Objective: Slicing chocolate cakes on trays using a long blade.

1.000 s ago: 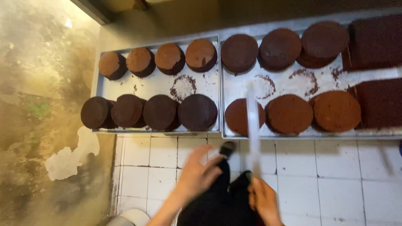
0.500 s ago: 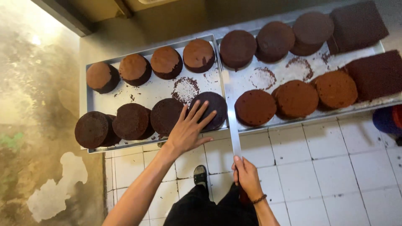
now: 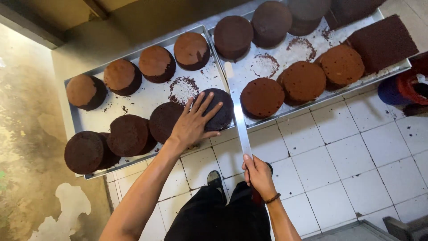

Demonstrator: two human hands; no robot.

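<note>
The left hand (image 3: 192,125) lay flat, fingers spread, on a dark round cake (image 3: 218,108) at the left tray's (image 3: 147,96) near right corner. The right hand (image 3: 257,174) gripped a long knife (image 3: 238,117) beside it; the cake looked uncut.

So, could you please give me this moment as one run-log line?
left hand: flat on dark cake | right hand: grips long knife | blade: beside cake | tray: on tiled floor
</note>
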